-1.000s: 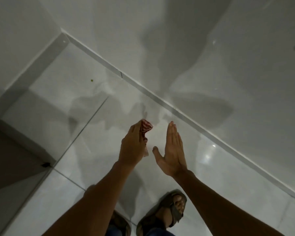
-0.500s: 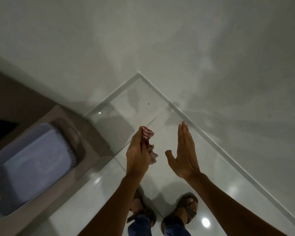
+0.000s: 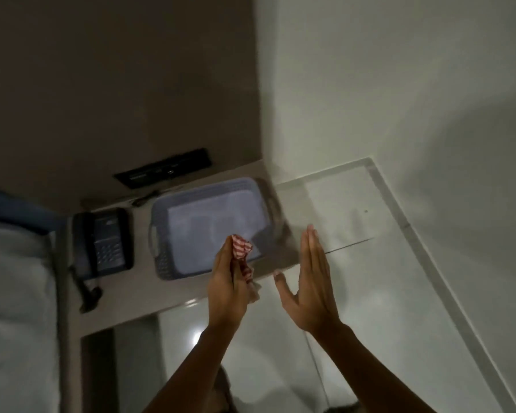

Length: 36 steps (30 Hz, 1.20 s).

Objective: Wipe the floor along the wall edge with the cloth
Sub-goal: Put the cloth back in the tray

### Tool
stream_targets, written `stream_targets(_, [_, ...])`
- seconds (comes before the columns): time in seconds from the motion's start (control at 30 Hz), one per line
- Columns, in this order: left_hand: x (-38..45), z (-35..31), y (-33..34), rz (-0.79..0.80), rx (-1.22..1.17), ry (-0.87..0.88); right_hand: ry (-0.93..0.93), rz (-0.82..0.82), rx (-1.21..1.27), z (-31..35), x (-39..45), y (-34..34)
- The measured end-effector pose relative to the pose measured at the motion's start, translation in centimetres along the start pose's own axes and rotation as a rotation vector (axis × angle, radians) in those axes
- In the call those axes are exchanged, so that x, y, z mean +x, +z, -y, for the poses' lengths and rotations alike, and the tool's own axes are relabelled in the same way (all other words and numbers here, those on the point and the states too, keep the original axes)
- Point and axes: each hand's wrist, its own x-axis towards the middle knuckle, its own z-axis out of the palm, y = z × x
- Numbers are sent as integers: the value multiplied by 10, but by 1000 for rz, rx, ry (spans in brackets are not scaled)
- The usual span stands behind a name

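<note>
My left hand (image 3: 227, 289) is closed around a bunched red-and-white striped cloth (image 3: 242, 251), held up in mid-air over the near edge of a grey side table. Part of the cloth sticks out above my fingers and part hangs below my palm. My right hand (image 3: 312, 281) is held flat and empty beside it, fingers straight and together, thumb out. The glossy white tiled floor (image 3: 370, 293) meets the white wall (image 3: 399, 99) along a pale skirting strip (image 3: 423, 251) running down the right side to a corner.
A grey side table (image 3: 137, 296) stands against a brown panel and carries a lilac plastic basket (image 3: 161, 234) and a dark desk telephone (image 3: 103, 242). A bed with white bedding (image 3: 15, 293) fills the left edge. A small dark speck (image 3: 366, 211) lies near the floor corner.
The view has swung left from the wall and skirting to the side table, basket, telephone and bed. Both hands keep the same pose, the left still gripping the cloth.
</note>
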Motion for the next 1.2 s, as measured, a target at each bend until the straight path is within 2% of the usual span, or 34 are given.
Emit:
stream_targets(0.07, [10, 12, -41, -37, -50, -48, -11, 17, -10, 24, -8, 42])
stream_targets(0.2, [38, 38, -115, -55, 15, -43, -47, 66, -8, 65, -4, 100])
stream_targets(0.3, [64, 55, -144, -86, 27, -30, -121, 117, -51, 77, 17, 123])
stream_targets(0.37, [81, 64, -150, -88, -14, -42, -108, 177, -75, 77, 36, 134])
stream_targets(0.5, [113, 78, -138, -126, -33, -55, -132, 220, -130, 58, 78, 159])
stream_targets(0.63, [146, 87, -112, -99, 95, -36, -193, 288, -271, 30, 121, 189])
stream_targets(0.77, [186, 113, -82, -11, 310, -37, -213, 389, -236, -6, 141, 218])
stream_targets(0.87, [203, 145, -65, 128, 558, -36, -188, 413, -256, -24, 138, 232])
stream_targets(0.93, [208, 168, -55, 155, 718, 23, -192, 399, -364, -33, 137, 239])
stream_targets(1.07, [209, 182, -45, 90, 806, 50, -248, 406, -536, -42, 136, 246])
stream_targets(1.2, [212, 175, -44, 142, 868, -14, -249, 471, -468, -40, 139, 237])
